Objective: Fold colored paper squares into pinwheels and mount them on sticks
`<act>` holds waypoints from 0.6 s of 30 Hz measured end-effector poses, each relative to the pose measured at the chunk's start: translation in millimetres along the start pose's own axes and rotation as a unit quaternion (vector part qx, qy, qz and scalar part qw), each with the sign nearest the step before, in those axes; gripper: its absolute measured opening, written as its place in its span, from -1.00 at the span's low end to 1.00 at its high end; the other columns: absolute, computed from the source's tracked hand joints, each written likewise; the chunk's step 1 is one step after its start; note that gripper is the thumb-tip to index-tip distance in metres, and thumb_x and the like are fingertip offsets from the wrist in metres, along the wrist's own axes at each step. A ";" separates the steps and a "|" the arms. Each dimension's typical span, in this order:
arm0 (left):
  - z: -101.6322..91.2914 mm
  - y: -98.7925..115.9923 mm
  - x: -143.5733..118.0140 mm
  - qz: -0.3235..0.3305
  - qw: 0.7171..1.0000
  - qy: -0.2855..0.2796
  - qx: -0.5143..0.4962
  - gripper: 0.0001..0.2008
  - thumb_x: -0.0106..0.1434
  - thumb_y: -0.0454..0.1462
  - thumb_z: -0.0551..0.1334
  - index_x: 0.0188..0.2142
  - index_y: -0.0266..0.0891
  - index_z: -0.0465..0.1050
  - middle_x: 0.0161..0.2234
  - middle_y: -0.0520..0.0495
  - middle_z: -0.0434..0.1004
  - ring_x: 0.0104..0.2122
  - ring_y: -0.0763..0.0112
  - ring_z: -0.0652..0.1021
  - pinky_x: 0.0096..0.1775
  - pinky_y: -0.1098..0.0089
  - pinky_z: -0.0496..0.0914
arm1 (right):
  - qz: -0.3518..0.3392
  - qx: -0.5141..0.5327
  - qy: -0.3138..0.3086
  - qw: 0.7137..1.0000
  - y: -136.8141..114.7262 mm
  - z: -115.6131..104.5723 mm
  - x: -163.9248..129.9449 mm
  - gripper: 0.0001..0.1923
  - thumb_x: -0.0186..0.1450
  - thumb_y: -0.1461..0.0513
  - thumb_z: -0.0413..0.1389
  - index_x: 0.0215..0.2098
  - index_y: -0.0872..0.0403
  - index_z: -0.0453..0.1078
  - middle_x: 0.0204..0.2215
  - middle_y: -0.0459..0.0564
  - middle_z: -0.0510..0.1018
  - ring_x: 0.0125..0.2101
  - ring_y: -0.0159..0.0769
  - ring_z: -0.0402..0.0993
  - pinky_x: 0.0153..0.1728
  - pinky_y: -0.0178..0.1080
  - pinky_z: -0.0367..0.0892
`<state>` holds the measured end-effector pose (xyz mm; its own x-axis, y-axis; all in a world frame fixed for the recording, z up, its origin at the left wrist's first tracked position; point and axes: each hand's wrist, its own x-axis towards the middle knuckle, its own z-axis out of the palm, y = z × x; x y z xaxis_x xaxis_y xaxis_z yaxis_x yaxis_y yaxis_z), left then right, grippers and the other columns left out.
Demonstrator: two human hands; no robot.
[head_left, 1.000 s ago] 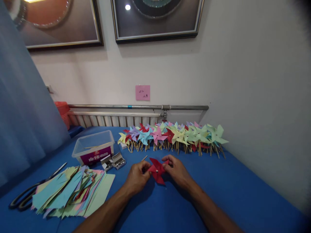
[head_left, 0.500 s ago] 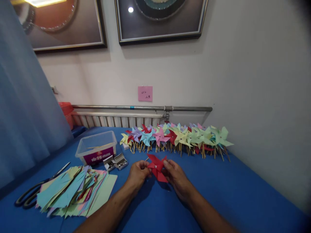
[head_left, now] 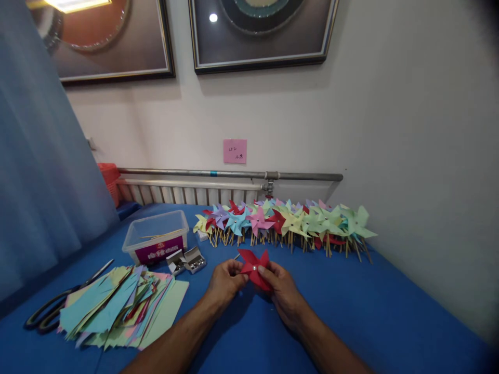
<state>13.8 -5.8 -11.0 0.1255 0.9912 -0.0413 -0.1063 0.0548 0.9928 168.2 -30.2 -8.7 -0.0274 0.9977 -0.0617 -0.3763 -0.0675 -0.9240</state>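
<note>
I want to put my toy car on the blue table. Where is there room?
Free: the blue table right of the right hand, up to the wall, and the strip between the paper stack and the left hand. Crowded: the pinwheel row at the back, and around the plastic box.

Looks to me like a home room set up as a small craft workbench. I see a table w/ blue cloth (head_left: 390, 311), a long row of finished paper pinwheels (head_left: 288, 221) at the far edge, a stack of cut coloured paper (head_left: 117, 306) and scissors (head_left: 47, 311) near left, plus a plastic tub (head_left: 155, 236). Radiator (head_left: 187, 192), framed pictures (head_left: 261, 31) and curtain (head_left: 35, 171) say domestic, not factory.
</note>
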 end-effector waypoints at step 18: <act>-2.8 9.3 -7.8 -0.013 0.996 -0.075 -0.046 -0.75 -0.09 -0.16 0.40 -0.50 -0.29 0.46 -0.60 0.01 0.41 -0.59 0.52 0.35 -0.46 0.44 0.20 | -0.016 -0.037 0.001 0.999 7.9 -3.4 4.2 -0.62 0.03 0.04 0.40 -0.31 0.06 0.47 -0.46 -0.09 0.59 -0.49 -0.34 0.47 -0.40 -0.30 0.34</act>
<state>9.1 -12.6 -1.8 0.2746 0.9606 -0.0428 -0.1900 0.0979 0.9769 168.3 -26.5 -17.6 -0.0156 0.9994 -0.0323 -0.3083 -0.0356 -0.9506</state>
